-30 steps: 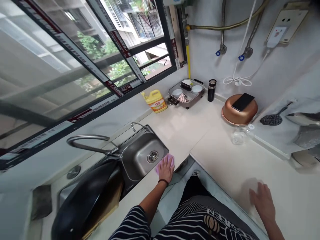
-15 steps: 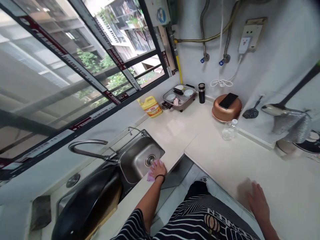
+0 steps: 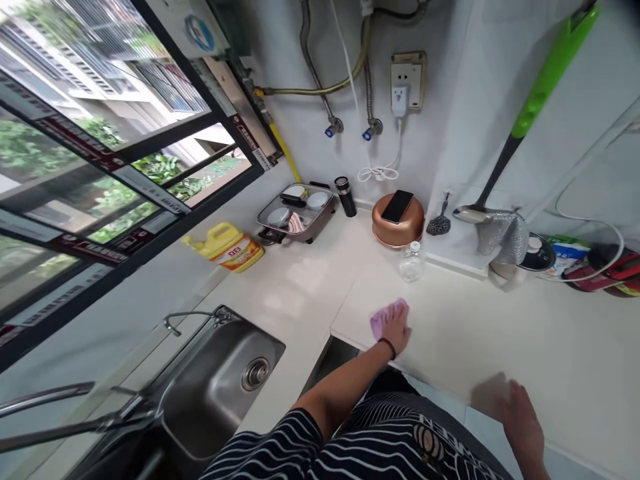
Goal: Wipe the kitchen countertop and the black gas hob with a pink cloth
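Observation:
A pink cloth [image 3: 379, 325] lies on the white countertop [image 3: 450, 333], pressed flat beneath my left hand [image 3: 396, 328], close to the counter's inner corner. The fingers rest over the cloth, and a dark band circles that wrist. Off to the right, my right hand [image 3: 521, 417] hovers by the counter's front edge, its fingers stretched and holding nothing. A clear plastic bottle [image 3: 411, 264] with a white cap stands just beyond the cloth. Behind it sits a copper-coloured pot [image 3: 399, 223] with a black phone [image 3: 397, 207] on top.
At left is a steel sink [image 3: 215, 380] with a faucet [image 3: 50, 413]. A yellow detergent jug [image 3: 227, 248], an electric pan [image 3: 297, 212] with bowls, and a black tumbler [image 3: 345, 197] line the back. A green-handled spatula [image 3: 530, 110] and a scrubber [image 3: 439, 224] hang on the right wall.
My left hand has carried the pink cloth from the sink's front edge rightward onto the other counter section. My view has turned right. The right hand stays near the counter edge.

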A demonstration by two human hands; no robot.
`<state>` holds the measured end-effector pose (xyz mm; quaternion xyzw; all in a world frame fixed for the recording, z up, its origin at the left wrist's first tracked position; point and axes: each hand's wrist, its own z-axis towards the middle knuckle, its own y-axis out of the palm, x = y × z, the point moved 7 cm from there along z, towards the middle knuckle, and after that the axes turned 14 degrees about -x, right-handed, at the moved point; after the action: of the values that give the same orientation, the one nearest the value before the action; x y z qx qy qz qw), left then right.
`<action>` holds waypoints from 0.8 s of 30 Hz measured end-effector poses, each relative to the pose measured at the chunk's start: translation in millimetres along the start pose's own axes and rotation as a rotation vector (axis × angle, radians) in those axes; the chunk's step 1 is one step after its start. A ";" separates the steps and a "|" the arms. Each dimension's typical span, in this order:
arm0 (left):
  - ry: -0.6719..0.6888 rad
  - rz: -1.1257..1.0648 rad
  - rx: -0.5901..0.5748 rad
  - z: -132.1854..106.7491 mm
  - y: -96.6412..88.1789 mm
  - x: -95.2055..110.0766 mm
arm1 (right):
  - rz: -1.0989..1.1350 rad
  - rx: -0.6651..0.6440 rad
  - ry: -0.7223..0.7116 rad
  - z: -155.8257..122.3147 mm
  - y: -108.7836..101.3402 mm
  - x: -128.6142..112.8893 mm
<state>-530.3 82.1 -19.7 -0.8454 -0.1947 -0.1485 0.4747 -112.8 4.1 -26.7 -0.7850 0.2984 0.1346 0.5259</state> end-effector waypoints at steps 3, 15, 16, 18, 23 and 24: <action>0.210 0.124 -0.063 -6.9 3.9 3.8 | -0.007 0.039 -0.006 3.8 -3.3 -3.7; 0.041 0.231 0.035 -19.4 -5.9 -47.5 | -0.033 -0.004 -0.005 9.9 30.9 25.0; 0.137 0.245 -0.004 -13.6 5.5 -30.9 | -0.033 -0.014 0.000 11.4 32.6 27.9; 0.337 0.279 -0.082 1.4 24.4 6.5 | -0.044 -0.035 0.008 14.3 34.2 31.7; 0.465 0.313 -0.149 69.2 17.3 89.6 | -0.099 -0.134 0.060 14.5 36.2 32.0; 0.443 0.313 -0.151 85.9 8.1 102.3 | -0.116 -0.137 0.064 13.1 35.5 30.1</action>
<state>-430.7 171.4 -24.5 -0.8452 0.0584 -0.2687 0.4583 -109.5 -3.4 -74.3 -0.8389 0.2595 0.0988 0.4682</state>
